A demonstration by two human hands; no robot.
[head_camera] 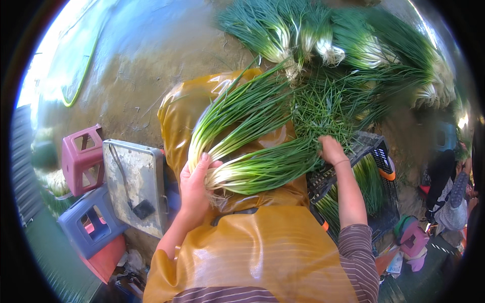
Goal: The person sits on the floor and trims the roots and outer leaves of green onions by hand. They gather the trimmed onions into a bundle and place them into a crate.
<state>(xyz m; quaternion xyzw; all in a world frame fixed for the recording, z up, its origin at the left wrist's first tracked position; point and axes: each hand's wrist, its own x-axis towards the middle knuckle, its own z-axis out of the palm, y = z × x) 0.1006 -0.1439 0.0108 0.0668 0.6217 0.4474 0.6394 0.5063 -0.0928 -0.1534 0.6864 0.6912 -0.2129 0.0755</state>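
My left hand (195, 185) grips a fanned bunch of spring onions (242, 132) by the white stems near the roots. Its thumb lies across the stems, and the green leaves spread to the right over my yellow-brown waterproof apron (257, 242). At the leaf tips is my right hand (332, 150), its fingers curled and partly hidden among the greens, so I cannot tell what they hold. Just beyond that hand lies a heap of loose green leaves (322, 106). Beneath my right forearm stands a black plastic crate (379, 223) with spring onions (367, 181) in it.
More spring onion bunches (326, 41) lie on the wet floor (151, 64) ahead. At left are a flat metal-framed scale (132, 185), a pink stool (81, 159) and a blue stool (91, 223). A yellow-green hose (85, 75) curves beyond. Another person (451, 197) sits at far right.
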